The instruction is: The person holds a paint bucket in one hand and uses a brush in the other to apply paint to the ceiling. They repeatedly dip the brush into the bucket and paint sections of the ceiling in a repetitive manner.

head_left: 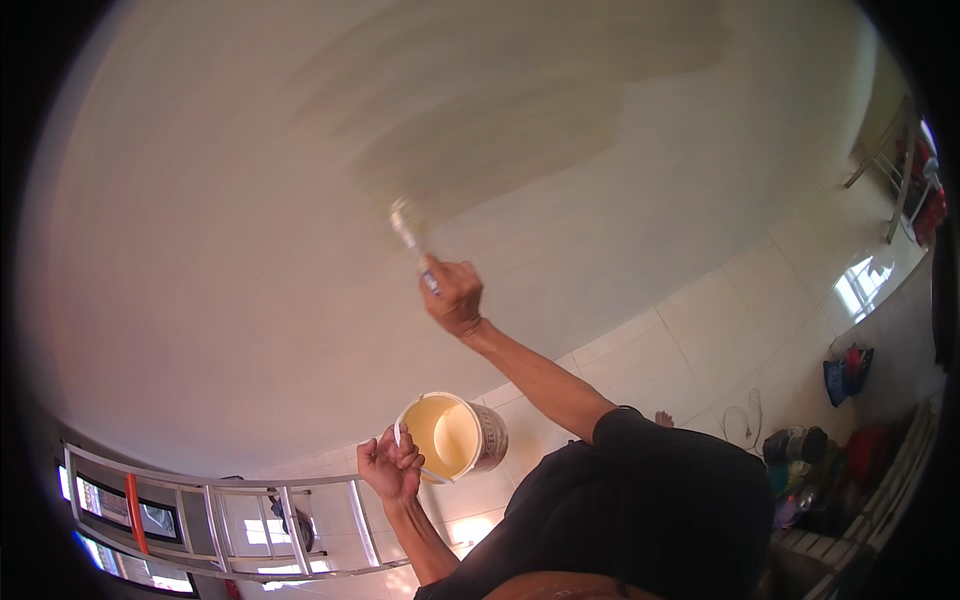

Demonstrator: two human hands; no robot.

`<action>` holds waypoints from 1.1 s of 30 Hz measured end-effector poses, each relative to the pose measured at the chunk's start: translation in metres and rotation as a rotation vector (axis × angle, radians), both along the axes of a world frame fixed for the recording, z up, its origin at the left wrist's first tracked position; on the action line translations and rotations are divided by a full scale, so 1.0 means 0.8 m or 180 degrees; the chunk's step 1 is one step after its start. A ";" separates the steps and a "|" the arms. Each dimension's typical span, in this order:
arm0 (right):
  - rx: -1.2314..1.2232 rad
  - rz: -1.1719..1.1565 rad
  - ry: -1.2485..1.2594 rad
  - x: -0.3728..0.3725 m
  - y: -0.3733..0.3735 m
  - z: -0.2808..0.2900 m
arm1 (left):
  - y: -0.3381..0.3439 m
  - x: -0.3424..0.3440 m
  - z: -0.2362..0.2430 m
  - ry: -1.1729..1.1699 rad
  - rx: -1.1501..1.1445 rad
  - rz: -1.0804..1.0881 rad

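My right hand is closed around the handle of a paintbrush, and its pale bristles rest at the wall. Across the upper wall a darker, wet-looking painted patch spreads, with its lower left end near the brush. Lower down, my left hand has its fingers curled round the white handle of a paint bucket. Cream-yellow paint shows inside the bucket, which hangs slightly tilted beside the hand.
A metal ladder with an orange-red part stands at the lower left. Pale floor tiles run along the wall's foot. To the right are a wooden-legged stand, a blue bag and a wooden slatted piece beside clutter.
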State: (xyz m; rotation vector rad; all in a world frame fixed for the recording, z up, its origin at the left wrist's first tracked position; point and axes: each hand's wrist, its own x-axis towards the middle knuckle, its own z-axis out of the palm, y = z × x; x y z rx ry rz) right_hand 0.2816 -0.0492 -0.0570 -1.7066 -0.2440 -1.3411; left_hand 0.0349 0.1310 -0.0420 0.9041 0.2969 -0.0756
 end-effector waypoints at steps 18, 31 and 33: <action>0.0756 0.0023 0.0807 0.087 -0.451 -0.023 | -0.037 0.008 0.001 0.0001 0.0219 0.0453; 0.0697 0.0766 0.1479 -0.099 -0.350 0.057 | -0.009 0.004 -0.024 -0.0540 -0.0068 -0.0043; 0.0584 0.1562 0.1747 -0.122 -0.295 0.062 | -0.004 0.011 -0.024 -0.0541 -0.0097 -0.0158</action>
